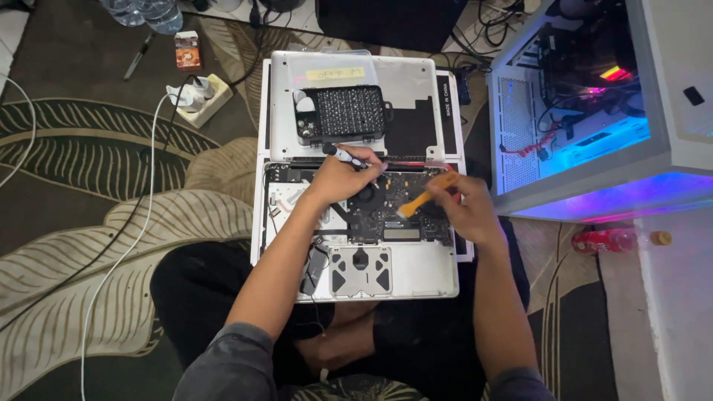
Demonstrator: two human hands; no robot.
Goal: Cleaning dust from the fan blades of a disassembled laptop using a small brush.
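Observation:
An opened silver laptop (416, 278) lies on my lap with its dark circuit board (386, 215) and round fan exposed. My left hand (342, 178) rests over the board's upper left and grips a dark pen-shaped screwdriver (343, 155) with a pale tip. My right hand (464, 208) holds an orange brush (425, 197) whose pale bristles touch the board right of the fan. The removed bottom cover (405, 85) lies behind the laptop, carrying a black tray of screwdriver bits (343, 113).
An open white computer case (579, 111) glows blue and pink at the right. A red bottle (605, 240) lies beside it. A white power strip (197, 96) and cables (126, 245) cross the leaf-patterned carpet at the left. Water bottles stand at the top left.

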